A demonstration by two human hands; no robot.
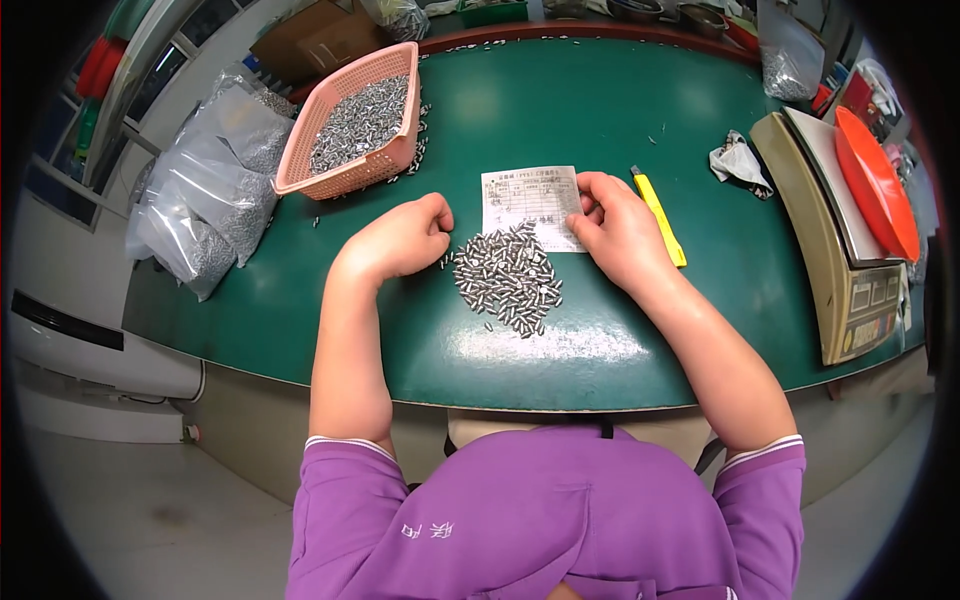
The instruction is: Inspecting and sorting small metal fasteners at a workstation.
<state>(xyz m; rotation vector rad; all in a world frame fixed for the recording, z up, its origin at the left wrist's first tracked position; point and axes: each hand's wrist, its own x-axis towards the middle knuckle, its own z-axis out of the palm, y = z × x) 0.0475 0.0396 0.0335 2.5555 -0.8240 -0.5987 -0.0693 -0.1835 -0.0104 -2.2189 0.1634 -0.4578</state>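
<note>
A loose pile of small shiny metal pins [508, 280] lies on the green tabletop in front of me. Its far edge overlaps the lower part of a white printed paper slip [515, 192]. Just left of the pile is my left hand [405, 237], its fingers curled in toward the thumb; whether anything small is between them is hidden. My right hand [622, 230] is closed at the slip's right edge, the thumb over the paper and the other fingers curled beside it. A yellow box cutter [660, 222] lies just right of that hand.
A pink plastic basket [290, 180] full of similar metal pieces stands at the back left, beside filled clear bags [205, 225]. On the right, a scale [850, 310] carries a red dish [876, 185]. Crumpled white plastic [738, 160] lies near the scale.
</note>
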